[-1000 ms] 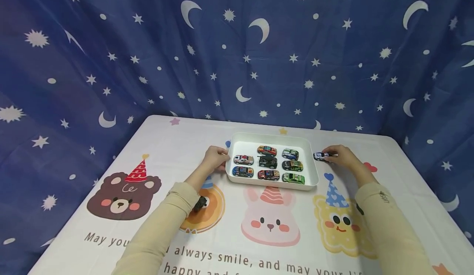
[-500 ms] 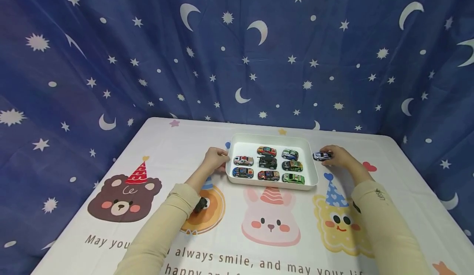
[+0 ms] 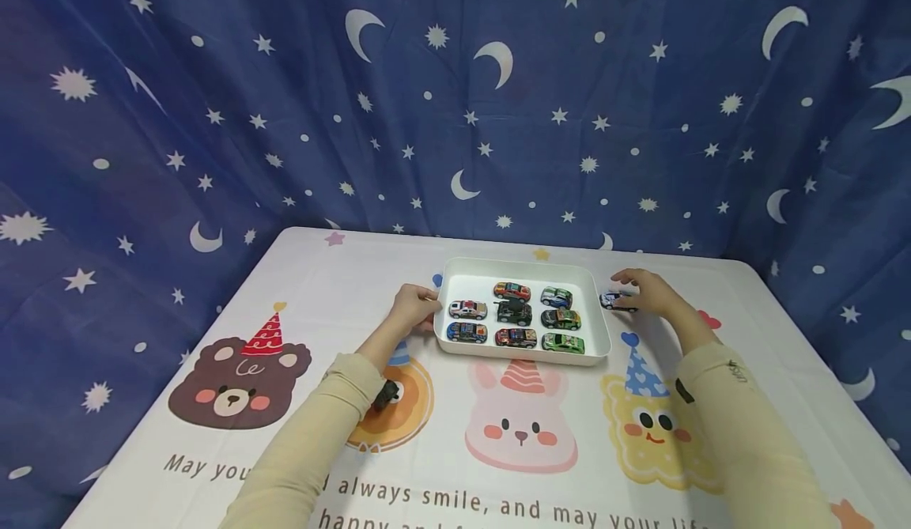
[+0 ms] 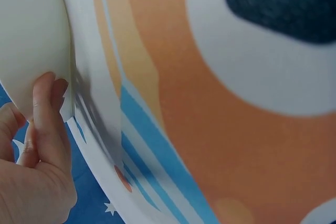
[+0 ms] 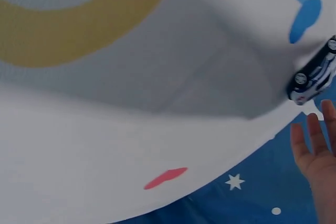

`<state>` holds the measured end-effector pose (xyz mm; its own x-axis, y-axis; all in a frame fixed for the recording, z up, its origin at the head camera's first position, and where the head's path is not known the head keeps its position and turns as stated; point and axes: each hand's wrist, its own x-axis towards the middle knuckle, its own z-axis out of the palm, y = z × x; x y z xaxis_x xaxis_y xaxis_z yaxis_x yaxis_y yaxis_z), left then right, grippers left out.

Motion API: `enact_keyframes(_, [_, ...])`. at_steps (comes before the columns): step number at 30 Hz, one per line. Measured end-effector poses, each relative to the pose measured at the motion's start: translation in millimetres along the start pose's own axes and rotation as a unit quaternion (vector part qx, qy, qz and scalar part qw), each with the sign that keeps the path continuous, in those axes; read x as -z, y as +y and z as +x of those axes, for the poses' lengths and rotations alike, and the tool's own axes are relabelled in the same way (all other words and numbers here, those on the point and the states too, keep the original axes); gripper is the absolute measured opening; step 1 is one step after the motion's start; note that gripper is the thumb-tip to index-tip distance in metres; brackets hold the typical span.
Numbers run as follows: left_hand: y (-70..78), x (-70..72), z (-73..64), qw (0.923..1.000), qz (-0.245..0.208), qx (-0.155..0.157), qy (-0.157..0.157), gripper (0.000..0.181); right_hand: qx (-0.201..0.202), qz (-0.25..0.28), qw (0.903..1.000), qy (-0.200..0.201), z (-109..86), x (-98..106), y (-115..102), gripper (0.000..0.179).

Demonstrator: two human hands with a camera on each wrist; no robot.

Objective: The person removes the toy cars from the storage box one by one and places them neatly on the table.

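A shallow white tray (image 3: 523,359) stands on the table with several toy cars in it, among them a green car (image 3: 564,343), a red-and-orange car (image 3: 512,291) and a dark green military-looking vehicle (image 3: 513,312). My left hand (image 3: 414,306) holds the tray's left side; in the left wrist view, its fingers (image 4: 44,95) lie against the tray wall. To the right of the tray, on the table, rests a white and dark blue toy car (image 3: 616,301). My right hand (image 3: 651,293) is just beside and over this car, fingers extended; in the right wrist view, a gap separates them.
A small dark object (image 3: 387,394) lies beside my left forearm, partly hidden by the sleeve. Another dark item (image 3: 684,391) shows at the edge of my right sleeve. The tablecloth (image 3: 313,276) has cartoon prints; a blue star-patterned curtain (image 3: 398,102) hangs behind the table.
My right hand has let go of the white and dark blue car, its fingers now lifted and spread. The left hand and the tray have stayed in place.
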<state>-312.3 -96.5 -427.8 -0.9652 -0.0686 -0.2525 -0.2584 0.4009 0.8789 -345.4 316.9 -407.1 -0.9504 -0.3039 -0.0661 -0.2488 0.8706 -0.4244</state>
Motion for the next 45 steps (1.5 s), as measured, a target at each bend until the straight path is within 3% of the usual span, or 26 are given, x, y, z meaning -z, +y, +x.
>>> enact_keyframes(10, [-0.7,2.4,1.1,0.9996,-0.017,0.019,-0.012,0.028,0.027,0.019,0.9987,0.039,1.2,5,-31,0.045])
enact_keyframes(16, [4.4,3.5,-5.5,0.9972,-0.055,0.041,-0.031,0.032,0.052,0.024,0.9968,0.055,6.5,7,-60,0.040])
enact_keyframes(21, [8.6,4.6,-8.0,0.9952,-0.074,0.051,-0.039,0.033,0.063,0.026,0.9968,0.041,13.5,7,-89,0.037])
enact_keyframes(25, [8.4,4.9,-6.0,0.9929,-0.089,0.066,-0.045,0.034,0.096,0.030,0.9943,0.035,16.6,3,-111,0.035])
enact_keyframes(35, [5.3,7.7,-5.2,0.9888,-0.089,0.102,-0.061,0.038,0.154,0.024,0.9877,0.006,29.0,-29,-146,0.033])
enact_keyframes(45, [4.0,12.6,-0.9,0.9841,-0.109,0.112,-0.085,0.042,0.186,0.002,0.9806,-0.062,48.6,-42,-179,0.040])
